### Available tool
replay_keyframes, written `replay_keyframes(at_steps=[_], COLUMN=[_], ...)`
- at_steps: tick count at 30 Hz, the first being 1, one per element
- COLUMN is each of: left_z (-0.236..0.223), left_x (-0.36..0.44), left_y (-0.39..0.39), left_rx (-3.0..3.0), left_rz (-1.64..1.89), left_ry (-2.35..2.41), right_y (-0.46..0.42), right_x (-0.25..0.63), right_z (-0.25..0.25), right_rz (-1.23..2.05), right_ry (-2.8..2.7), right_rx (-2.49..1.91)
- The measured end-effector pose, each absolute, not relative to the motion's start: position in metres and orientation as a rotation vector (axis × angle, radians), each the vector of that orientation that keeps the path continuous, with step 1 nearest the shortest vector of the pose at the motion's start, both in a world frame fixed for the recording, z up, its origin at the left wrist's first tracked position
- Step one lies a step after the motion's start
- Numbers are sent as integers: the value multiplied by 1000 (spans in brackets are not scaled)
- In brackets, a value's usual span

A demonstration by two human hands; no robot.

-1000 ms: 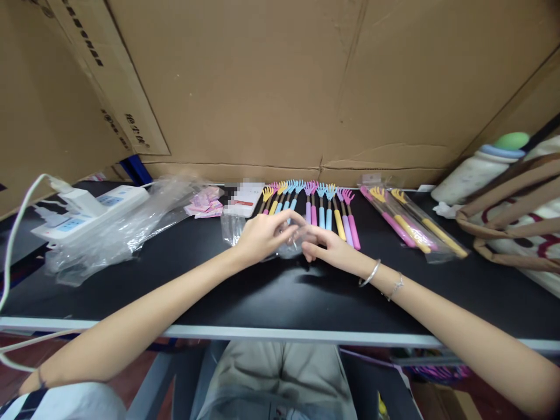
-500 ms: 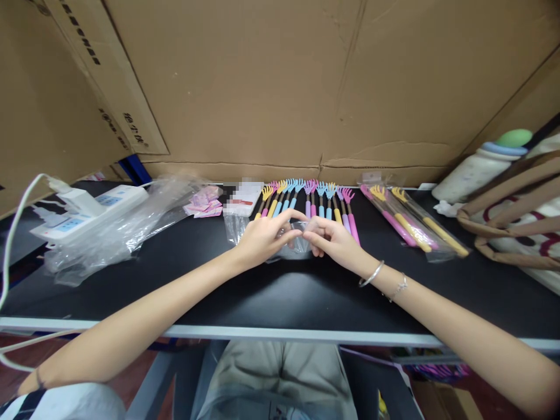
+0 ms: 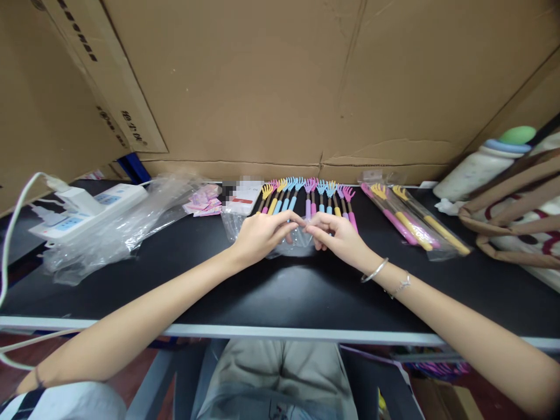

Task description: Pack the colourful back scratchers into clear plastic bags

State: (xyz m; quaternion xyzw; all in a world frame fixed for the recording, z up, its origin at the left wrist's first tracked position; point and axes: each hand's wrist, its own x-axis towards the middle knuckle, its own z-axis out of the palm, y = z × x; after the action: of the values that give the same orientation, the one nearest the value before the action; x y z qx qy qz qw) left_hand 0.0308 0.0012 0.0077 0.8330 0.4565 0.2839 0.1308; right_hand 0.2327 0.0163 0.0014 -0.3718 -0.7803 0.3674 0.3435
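Note:
My left hand (image 3: 261,234) and my right hand (image 3: 339,237) meet over the middle of the black table (image 3: 280,291). Both pinch a small clear plastic bag (image 3: 296,245), holding it just above the tabletop with their fingertips almost touching. Right behind the hands lies a row of several back scratchers (image 3: 306,198) with yellow, blue, pink and purple handles and claw heads pointing away from me. My right wrist wears a silver bangle and a thin chain.
Several bagged scratchers (image 3: 411,219) lie at the right. A stack of clear bags (image 3: 109,230) and a white power strip (image 3: 83,210) sit at the left, with pink slips (image 3: 205,203) and a white card (image 3: 242,198). A cardboard wall (image 3: 280,87) stands behind; a woven bag (image 3: 516,221) and a bottle (image 3: 481,166) are at the far right.
My right hand has closed from flat fingers into a pinch on the clear bag. Both hands lifted slightly toward the row of scratchers.

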Motion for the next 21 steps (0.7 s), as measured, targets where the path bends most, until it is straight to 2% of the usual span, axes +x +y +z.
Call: replay_keyframes(at_steps=[12, 21], left_z=[6, 2], left_x=[29, 28], left_y=[4, 5], left_rx=[2441, 2424], left_rz=[799, 723], left_ry=[1421, 1334], right_y=[20, 20], right_x=[241, 241], right_z=[5, 8], right_rz=[712, 707], right_ry=[-2111, -2082], right_rx=[-1025, -1011])
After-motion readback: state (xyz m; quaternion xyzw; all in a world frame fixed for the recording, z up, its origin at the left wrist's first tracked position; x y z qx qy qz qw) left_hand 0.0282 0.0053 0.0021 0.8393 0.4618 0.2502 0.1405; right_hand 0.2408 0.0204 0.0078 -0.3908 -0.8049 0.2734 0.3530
